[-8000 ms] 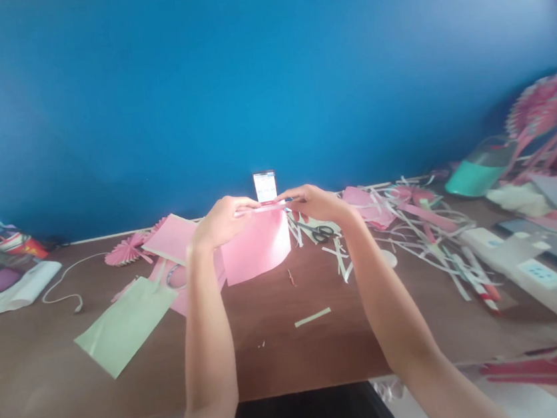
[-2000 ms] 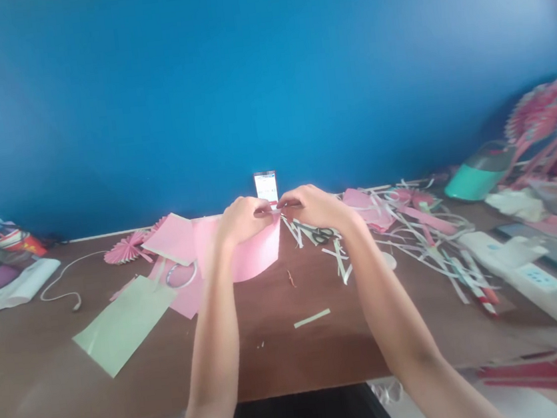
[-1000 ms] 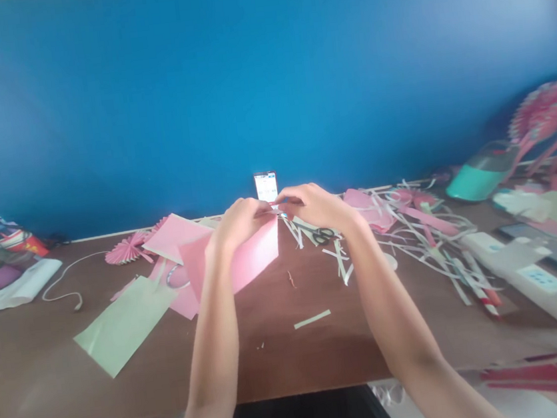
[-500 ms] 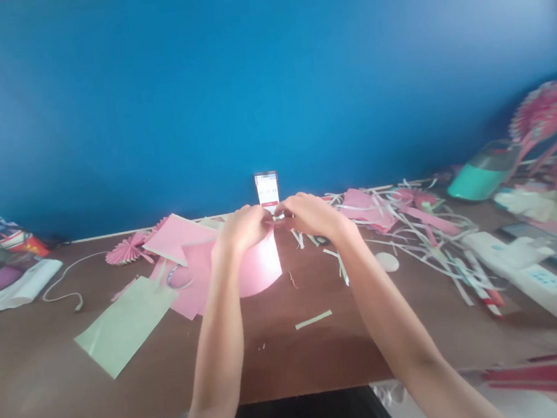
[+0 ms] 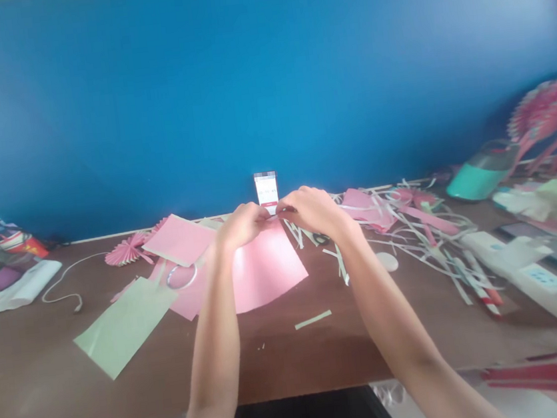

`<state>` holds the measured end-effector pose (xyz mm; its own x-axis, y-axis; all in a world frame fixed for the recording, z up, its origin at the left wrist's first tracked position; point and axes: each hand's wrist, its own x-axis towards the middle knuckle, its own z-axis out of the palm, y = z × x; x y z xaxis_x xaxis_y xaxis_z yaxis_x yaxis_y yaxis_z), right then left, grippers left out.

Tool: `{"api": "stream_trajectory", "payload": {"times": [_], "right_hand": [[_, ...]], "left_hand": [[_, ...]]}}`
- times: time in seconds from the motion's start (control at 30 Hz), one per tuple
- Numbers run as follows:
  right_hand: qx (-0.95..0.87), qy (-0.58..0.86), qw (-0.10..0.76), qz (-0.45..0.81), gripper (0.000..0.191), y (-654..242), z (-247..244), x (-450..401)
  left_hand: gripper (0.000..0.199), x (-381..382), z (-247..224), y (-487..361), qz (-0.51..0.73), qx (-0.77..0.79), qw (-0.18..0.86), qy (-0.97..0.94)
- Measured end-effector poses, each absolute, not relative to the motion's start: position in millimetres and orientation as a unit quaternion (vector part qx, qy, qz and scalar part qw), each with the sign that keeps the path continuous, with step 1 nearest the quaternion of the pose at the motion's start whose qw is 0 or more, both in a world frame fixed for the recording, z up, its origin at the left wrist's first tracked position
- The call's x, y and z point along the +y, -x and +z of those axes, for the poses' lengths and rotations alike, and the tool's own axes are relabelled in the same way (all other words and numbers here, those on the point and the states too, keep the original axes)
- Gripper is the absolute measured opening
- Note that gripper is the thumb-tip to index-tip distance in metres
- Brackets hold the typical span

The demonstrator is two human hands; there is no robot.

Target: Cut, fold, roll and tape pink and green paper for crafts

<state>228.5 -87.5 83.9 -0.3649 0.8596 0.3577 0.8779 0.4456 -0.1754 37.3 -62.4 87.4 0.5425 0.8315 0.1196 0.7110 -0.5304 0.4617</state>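
A sheet of pink paper (image 5: 268, 267) hangs from my two hands over the middle of the desk, its lower part curving toward me. My left hand (image 5: 246, 225) pinches the sheet's top edge with fingers closed. Close beside it, my right hand (image 5: 309, 209) is closed at the same edge, fingertips nearly meeting the left ones. Whatever small part lies between the fingertips is hidden. Just behind the hands a phone (image 5: 267, 191) with a lit screen leans on the blue wall. More pink paper (image 5: 181, 240) lies left of my left hand.
A green sheet (image 5: 126, 327), a pleated pink fan (image 5: 125, 250) and a white cable (image 5: 61, 287) lie to the left. On the right are tangled paper strips (image 5: 413, 240), a white power strip (image 5: 521, 268) and a teal container (image 5: 476, 180). One pale strip (image 5: 312, 320) rests near the front.
The pink sheet has swung right and now spreads wider and flatter below my hands. A silver ring on the left papers shows more fully. Both hands stay almost in place.
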Motion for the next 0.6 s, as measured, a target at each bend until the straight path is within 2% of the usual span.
{"api": "stream_trajectory", "payload": {"times": [0.3, 0.47, 0.6], "right_hand": [[-0.831, 0.511, 0.219, 0.005, 0.024, -232.6, 86.5, -87.3], [-0.834, 0.507, 0.218, -0.005, 0.022, -228.9, 85.2, -86.5], [-0.823, 0.512, 0.248, -0.009, 0.022, -225.3, 84.9, -85.0]], "left_hand": [[0.024, -60.7, 85.8, -35.3, 0.198, 0.431, 0.212, -0.854], [0.025, -61.8, 87.7, -34.0, 0.198, 0.444, 0.184, -0.854], [0.027, -63.7, 90.2, -37.3, 0.232, 0.451, 0.172, -0.844]]}}
